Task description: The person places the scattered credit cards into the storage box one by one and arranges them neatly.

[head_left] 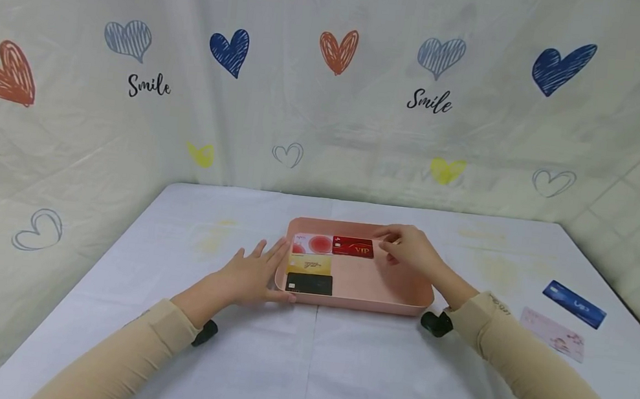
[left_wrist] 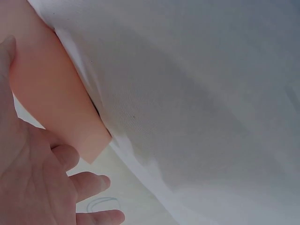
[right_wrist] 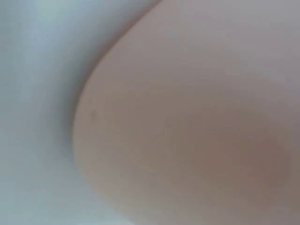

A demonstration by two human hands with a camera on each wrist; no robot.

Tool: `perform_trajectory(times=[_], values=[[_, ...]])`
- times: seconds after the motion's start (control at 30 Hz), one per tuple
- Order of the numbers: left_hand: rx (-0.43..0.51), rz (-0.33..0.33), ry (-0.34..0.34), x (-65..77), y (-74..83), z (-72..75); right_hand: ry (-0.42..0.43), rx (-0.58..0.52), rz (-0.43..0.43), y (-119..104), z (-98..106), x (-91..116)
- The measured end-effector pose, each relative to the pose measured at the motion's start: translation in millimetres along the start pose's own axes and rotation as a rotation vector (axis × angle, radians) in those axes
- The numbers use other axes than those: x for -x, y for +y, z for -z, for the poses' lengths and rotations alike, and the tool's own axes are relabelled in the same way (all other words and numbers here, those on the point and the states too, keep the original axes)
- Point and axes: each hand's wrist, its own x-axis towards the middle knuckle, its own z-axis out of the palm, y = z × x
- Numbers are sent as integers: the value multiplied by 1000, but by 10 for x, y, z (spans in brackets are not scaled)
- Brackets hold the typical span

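On the table sits a pink tray (head_left: 381, 307) with several cards along its left and upper part. A red VIP card (head_left: 353, 247) lies beside a pink-and-white card (head_left: 312, 244); below are a yellow card (head_left: 310, 264) and a black card (head_left: 309, 283). My left hand (head_left: 253, 277) rests against the tray's left edge, fingers spread; the left wrist view shows that hand (left_wrist: 40, 173) by the pink wall. Over the tray, my right hand (head_left: 408, 249) has its fingertips by the red card's right end, with no card visible in it. The right wrist view is too blurred to read.
To the right of the tray lie a blue VIP card (head_left: 574, 304) and a pale pink card (head_left: 553, 334) on the white tablecloth (head_left: 255, 375). A curtain (head_left: 375, 121) printed with hearts hangs behind the table.
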Motion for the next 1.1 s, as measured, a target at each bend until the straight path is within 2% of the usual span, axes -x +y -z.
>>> perform_trajectory(times=[0.17, 0.67, 1.1], values=[[15, 1, -2, 1, -9, 4, 0, -13, 23, -18, 102, 109], [42, 5, -7, 1, -8, 5, 72, 90, 104, 76, 348, 442], [27, 11, -8, -7, 3, -10, 130, 126, 70, 301, 628, 693]])
